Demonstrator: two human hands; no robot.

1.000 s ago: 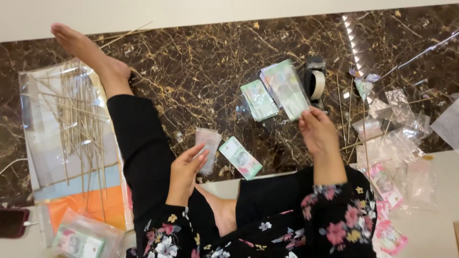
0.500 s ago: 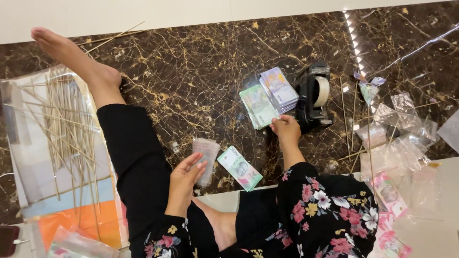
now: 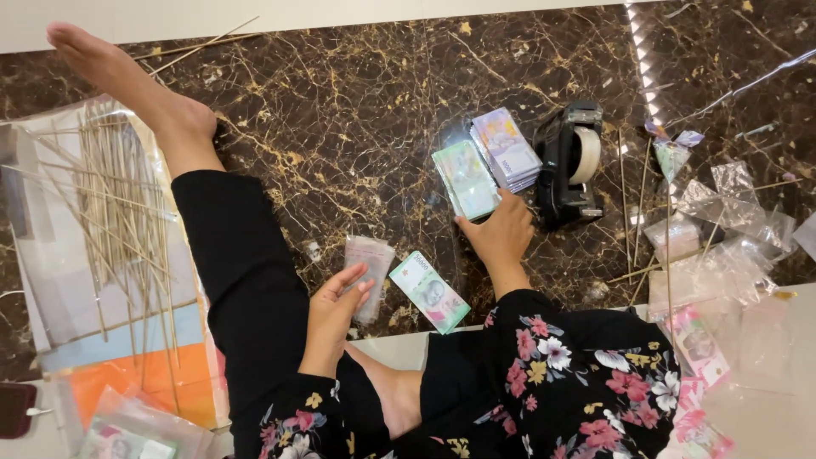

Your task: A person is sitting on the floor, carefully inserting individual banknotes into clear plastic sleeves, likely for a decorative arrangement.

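The right hand point(image 3: 501, 234) lies palm down on the dark marble floor point(image 3: 357, 110), with the fingers spread and the fingertips touching the near edge of a green stack of banknotes point(image 3: 466, 178); it is not closed around anything. Just beside this stack, on its right, lies a second stack of purple banknotes point(image 3: 507, 150), tilted and partly overlapping the green one. Further right stands a black tape dispenser point(image 3: 568, 163) with a roll of pale tape, close to the right hand but not touching it. The left hand point(image 3: 333, 308) is lower in the view, near the knee in black trousers; its fingers are bent lightly over the lower end of a small clear plastic bag point(image 3: 367, 259), and I cannot tell if it really grips the bag or only rests on it. Right next to this bag lies one single green banknote point(image 3: 429, 291), flat on the floor and turned at an angle. On the far right there is a loose pile of clear plastic bags point(image 3: 722, 238) with thin sticks between them. On the far left many thin wooden sticks point(image 3: 127, 212) lie on sheets of paper, beside the person's bare foot point(image 3: 127, 81).
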